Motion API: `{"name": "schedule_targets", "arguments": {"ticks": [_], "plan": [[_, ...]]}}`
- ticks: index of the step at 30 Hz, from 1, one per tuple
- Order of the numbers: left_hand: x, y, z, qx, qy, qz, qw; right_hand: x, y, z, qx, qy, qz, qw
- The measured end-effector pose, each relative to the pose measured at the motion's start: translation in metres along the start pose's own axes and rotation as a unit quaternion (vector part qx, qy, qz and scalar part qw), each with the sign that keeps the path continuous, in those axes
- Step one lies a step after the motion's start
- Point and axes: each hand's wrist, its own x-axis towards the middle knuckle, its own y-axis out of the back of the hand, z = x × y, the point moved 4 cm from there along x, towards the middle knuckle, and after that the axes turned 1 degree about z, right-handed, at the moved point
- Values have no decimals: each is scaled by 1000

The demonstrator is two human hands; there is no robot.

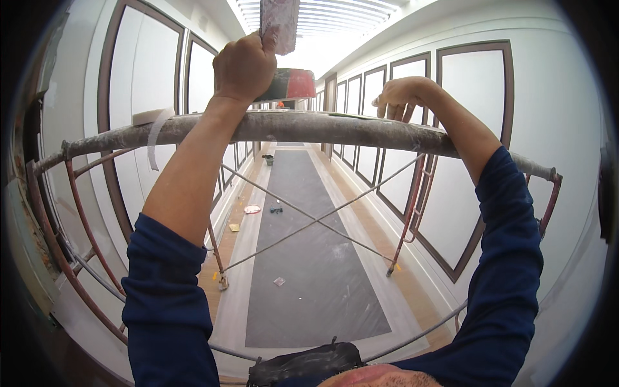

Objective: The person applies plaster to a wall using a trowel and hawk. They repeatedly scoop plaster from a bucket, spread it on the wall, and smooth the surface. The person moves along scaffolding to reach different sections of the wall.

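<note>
A flat, pale, smeared tool (281, 22) is clamped in the left grip (245, 68), its lower end pressed under the thumb and its blade raised above the knuckles. The right grip (405, 97) is held well apart, to the right and slightly lower, with the wrist bent and the fingers pointed downward; whether anything is pinched there cannot be told, since the fingertips are partly hidden. Just below and to the right of the left grip, a bucket (300, 84) banded in dark green and red is seen, partly covered by that hand. Both grips are reached over a thick scaffold pipe (322, 128), by which the space below them is crossed from side to side. Over this pipe, to the left of the left grip, a translucent strip (155, 138) is draped. Far beneath the grips, crossed braces (316, 220) are set between reddish frame legs (412, 213), and a long grey floor covering (309, 271) is laid. To either side of the grips, white wall panels (474, 90) are framed in brown, and above them a slatted skylight (342, 11) is brightly lit.
</note>
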Motion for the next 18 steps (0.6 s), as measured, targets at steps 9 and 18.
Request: {"name": "schedule_targets", "arguments": {"ticks": [9, 18], "plan": [[-3, 4, 3, 5, 7, 13, 1000, -15, 2, 12, 199, 78, 26, 977], [-2, 10, 15, -57, -42, 87, 994, -49, 58, 108, 512, 163, 203, 819]]}}
